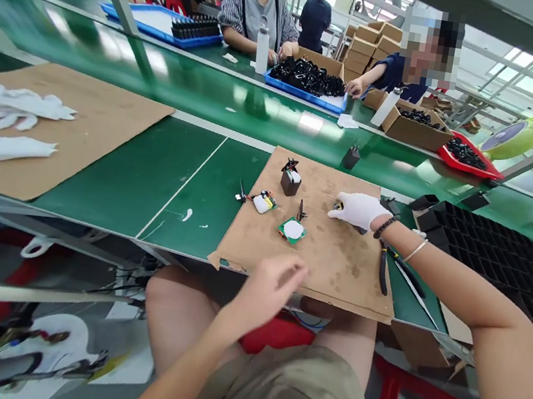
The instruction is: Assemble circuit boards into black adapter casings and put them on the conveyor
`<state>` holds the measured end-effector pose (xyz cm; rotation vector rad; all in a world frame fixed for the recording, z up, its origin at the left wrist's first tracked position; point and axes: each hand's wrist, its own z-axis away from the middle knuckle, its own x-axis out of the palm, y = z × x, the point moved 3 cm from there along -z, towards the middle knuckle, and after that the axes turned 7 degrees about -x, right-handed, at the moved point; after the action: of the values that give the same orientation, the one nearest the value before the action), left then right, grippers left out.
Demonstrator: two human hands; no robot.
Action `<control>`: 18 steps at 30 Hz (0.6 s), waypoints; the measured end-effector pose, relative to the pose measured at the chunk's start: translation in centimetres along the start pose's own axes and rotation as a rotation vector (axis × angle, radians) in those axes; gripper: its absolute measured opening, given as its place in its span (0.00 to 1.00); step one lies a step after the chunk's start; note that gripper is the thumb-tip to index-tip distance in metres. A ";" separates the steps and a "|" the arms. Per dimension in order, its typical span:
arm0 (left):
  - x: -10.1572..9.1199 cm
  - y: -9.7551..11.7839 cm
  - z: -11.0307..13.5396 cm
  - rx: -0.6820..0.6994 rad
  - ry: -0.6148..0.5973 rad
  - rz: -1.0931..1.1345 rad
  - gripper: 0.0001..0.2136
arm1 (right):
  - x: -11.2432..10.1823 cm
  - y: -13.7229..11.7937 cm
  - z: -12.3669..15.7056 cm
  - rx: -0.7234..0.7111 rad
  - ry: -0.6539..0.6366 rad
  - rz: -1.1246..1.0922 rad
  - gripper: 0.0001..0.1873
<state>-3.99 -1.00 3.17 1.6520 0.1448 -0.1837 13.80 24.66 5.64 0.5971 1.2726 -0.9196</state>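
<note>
My right hand, in a white glove, is closed at the right of the cardboard sheet. A small electronic part with a yellowish patch shows at its fingertips, mostly hidden. Something dark lies partly under that palm. My left hand is bare, its fingers curled at the sheet's front edge, with nothing visible in them. Beyond it lies a green circuit board with a white pad and a black part upright behind it. Another circuit board with wires lies to the left. A black housing stands behind with a board in its top.
Black-handled pliers and tweezers lie right of the sheet. Rows of black housings fill the far right. Another black housing stands on the green belt. White gloves rest at left. Co-workers sit opposite behind a blue tray.
</note>
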 end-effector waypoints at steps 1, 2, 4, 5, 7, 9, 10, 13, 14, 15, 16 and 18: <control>-1.0 -0.6 -1.0 0.008 0.097 -0.030 0.11 | 0.5 -0.4 1.2 -0.047 -0.001 -0.009 0.17; -1.7 -1.1 -1.7 0.025 0.169 -0.054 0.10 | 0.7 -0.8 2.4 -0.100 -0.002 -0.027 0.19; -2.3 -1.9 -2.6 0.066 0.262 -0.099 0.10 | 0.6 -1.2 4.5 -0.214 -0.011 -0.093 0.29; -2.1 -2.1 -2.7 0.083 0.284 -0.125 0.10 | 0.3 -1.2 5.5 -0.261 -0.007 -0.136 0.34; -1.3 -2.6 -2.5 0.105 0.287 -0.181 0.10 | -0.7 -0.6 7.3 -0.302 0.051 -0.225 0.36; -0.3 -3.2 -2.0 0.124 0.250 -0.242 0.11 | -1.9 1.5 9.0 -0.254 0.177 -0.296 0.32; 0.2 -3.5 -1.7 0.143 0.232 -0.276 0.11 | -2.5 3.1 10.1 -0.195 0.253 -0.321 0.30; 0.5 -4.4 -1.0 0.228 0.232 -0.383 0.11 | -3.8 9.7 14.5 0.083 0.468 -0.353 0.23; 0.4 -4.6 -1.0 0.253 0.241 -0.411 0.11 | -4.1 12.2 16.7 0.191 0.527 -0.350 0.22; 0.3 -4.8 -1.0 0.274 0.245 -0.434 0.10 | -4.2 14.7 19.2 0.302 0.578 -0.341 0.21; 0.1 -5.0 -1.0 0.302 0.249 -0.457 0.10 | -4.2 17.0 21.9 0.411 0.621 -0.326 0.20; 0.0 -5.0 -1.2 0.365 0.245 -0.506 0.09 | -4.0 20.8 27.9 0.630 0.685 -0.279 0.21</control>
<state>-5.00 0.67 -1.60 1.9725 0.7558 -0.4090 46.21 13.94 13.55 1.3328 1.6995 -1.4385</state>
